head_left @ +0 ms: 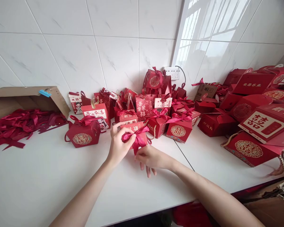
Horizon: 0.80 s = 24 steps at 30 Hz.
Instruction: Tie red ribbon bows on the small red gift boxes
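A small red gift box with a ribbon bow on top is between my hands, over the white table. My left hand is closed on the bow, thumb pressed at its knot and fingers round the box's far left side. My right hand pinches a hanging ribbon tail in front of the box, its other fingers loosely bent downward. Part of the box is hidden behind both hands. Just behind it stands another red box with a bow, and a bowed red box sits to the left.
Several finished-looking red boxes crowd the back by the tiled wall. At left, red ribbons spill from a cardboard box. More red boxes are piled at right. A power strip is against the wall.
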{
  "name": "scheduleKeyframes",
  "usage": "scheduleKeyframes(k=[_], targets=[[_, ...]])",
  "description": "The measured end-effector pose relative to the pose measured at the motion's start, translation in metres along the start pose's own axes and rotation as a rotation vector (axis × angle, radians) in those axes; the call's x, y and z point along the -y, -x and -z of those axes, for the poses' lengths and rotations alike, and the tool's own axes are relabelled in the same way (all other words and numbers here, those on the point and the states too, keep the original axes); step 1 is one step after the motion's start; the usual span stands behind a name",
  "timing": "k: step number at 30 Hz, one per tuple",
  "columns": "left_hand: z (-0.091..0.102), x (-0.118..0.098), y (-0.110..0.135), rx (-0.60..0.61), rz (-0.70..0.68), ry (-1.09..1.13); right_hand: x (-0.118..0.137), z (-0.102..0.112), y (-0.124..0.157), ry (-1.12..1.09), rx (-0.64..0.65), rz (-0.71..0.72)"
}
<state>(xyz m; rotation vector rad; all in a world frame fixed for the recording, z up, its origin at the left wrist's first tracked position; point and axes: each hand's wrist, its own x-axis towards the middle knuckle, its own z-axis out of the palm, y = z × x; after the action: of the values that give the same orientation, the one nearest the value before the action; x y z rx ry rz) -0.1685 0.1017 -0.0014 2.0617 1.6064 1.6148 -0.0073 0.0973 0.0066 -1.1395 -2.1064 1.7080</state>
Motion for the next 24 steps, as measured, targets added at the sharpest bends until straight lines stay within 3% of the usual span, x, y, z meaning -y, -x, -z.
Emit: scheduleKeyframes(k=[6,13,19,24], targets=[[0.001,-0.001,0.000,0.007,0.008,-0.019,-0.002,0.005,0.004,0.071,-0.080,-0.103],[0.001,-0.003,-0.002,0.017,0.032,-0.022,0.002,-0.011,-0.003,-0.122,-0.005,0.037],[0.001,-0.004,-0.003,0.023,0.058,-0.005,0.003,-0.003,0.004,0.008,-0.052,-0.010],[0.004,-0.003,-0.005,0.050,0.072,-0.011,0.005,-0.006,0.003,-0.075,-0.020,0.042]])
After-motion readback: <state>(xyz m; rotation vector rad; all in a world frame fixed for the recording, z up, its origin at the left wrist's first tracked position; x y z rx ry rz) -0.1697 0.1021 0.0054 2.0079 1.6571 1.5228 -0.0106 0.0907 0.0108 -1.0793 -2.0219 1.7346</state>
